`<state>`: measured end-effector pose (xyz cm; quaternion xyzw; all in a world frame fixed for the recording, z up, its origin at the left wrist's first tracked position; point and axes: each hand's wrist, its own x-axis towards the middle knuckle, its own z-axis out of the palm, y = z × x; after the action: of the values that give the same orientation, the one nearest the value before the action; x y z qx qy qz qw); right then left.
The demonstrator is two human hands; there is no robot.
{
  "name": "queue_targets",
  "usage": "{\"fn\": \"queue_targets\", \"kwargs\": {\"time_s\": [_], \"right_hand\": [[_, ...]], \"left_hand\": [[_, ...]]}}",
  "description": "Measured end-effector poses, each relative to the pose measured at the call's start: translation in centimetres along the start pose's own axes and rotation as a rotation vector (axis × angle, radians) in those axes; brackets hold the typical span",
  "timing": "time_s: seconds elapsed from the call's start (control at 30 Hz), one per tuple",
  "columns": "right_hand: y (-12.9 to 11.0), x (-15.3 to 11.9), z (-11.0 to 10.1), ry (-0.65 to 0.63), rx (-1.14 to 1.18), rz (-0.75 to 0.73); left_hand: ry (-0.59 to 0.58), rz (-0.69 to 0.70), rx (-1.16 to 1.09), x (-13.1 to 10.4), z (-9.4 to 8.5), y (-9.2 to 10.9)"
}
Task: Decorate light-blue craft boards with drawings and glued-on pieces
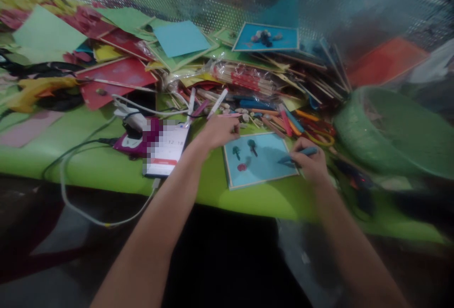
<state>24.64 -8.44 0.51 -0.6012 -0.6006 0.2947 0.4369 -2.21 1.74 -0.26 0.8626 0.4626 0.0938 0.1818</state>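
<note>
A light blue card with a pale stick frame (262, 171) lies on the green surface in front of me. Two small green trees with dark trunks and a round reddish shape are on its left half. My right hand (311, 160) grips a blue crayon or pen (300, 154), its tip over the card's right side. Just beyond the card's upper left corner is my left hand (220, 130), fingers curled beside small stones (244, 115) and markers. Whatever those fingers may hold is hidden.
A phone (166, 149) and a purple power adapter (136, 140) with cables lie left. At right stands a green basket (397, 128), with orange-handled scissors (321, 135) nearby. Behind are wrapped sticks (244, 78), a darker blue framed card (266, 38) and coloured papers.
</note>
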Motion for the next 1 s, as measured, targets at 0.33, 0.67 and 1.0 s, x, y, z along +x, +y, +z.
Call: {"fn": "queue_targets", "kwargs": {"time_s": [0.33,0.67,1.0], "right_hand": [[1.3,0.2,-0.2,0.081,-0.042,-0.055],[1.4,0.3,-0.2,0.096,-0.066,-0.072],[0.7,-0.1,-0.2,0.012,-0.040,-0.035]], "left_hand": [[-0.004,0.008,-0.008,0.2,0.2,-0.3],[0.003,0.010,-0.007,0.2,0.2,-0.2],[-0.004,-0.012,-0.008,0.0,-0.1,0.1]]}}
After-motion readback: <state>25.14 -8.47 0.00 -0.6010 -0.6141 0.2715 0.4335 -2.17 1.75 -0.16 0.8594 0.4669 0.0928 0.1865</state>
